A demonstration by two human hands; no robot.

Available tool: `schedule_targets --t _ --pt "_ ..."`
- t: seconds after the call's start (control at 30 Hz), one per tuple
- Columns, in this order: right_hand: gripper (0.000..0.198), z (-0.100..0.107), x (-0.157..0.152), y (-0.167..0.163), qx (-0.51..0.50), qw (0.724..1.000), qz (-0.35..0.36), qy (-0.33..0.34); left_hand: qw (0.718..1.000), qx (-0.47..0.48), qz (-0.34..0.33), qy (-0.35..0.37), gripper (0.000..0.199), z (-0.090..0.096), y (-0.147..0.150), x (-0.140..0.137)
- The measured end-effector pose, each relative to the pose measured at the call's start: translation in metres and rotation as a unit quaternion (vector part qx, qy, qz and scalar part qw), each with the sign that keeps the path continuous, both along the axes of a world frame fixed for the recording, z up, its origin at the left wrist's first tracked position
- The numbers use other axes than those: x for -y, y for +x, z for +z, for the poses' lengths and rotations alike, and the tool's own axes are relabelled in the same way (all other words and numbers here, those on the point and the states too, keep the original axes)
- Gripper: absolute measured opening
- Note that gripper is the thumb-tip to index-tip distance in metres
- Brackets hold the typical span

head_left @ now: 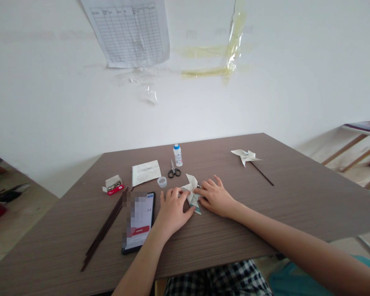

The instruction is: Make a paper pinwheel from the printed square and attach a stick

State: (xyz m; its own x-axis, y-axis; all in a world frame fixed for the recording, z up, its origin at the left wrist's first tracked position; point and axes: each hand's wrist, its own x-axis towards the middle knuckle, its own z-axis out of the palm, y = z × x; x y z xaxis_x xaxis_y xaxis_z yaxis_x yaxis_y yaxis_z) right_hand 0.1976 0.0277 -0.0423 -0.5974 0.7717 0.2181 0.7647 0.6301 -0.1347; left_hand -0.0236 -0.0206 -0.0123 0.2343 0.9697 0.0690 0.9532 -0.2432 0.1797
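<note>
A folded paper pinwheel (195,198) of printed paper lies on the table between my two hands. From its left side, my left hand (175,207) holds it, with the fingertips on the middle and the thumb by the lower blade. My right hand (217,197) presses the right side and the centre with its fingers, which partly cover the blades. Near my left hand are a small translucent cup (162,182) and black-handled scissors (174,172). A second pinwheel (245,156), fixed on a dark stick (262,173), rests farther right.
Left of my left arm lie a phone (144,222) and several dark sticks (103,230). Behind them are a small open red-and-white box (114,186) and printed paper (146,172). A blue-capped bottle (178,156) stands near the wall (197,115) at the back edge.
</note>
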Motion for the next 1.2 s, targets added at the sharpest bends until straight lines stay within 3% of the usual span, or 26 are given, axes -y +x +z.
schedule_targets --t 0.87,1.2 --pt "0.034 -0.007 0.002 0.0062 -0.046 0.999 0.01 0.028 1.0 0.017 -0.005 0.022 0.041 -0.0049 -0.0021 -0.0007" --pt "0.035 0.0019 0.0036 0.0049 0.009 0.999 0.018 0.032 1.0 0.007 -0.006 0.009 0.044 -0.0001 -0.0017 0.0006"
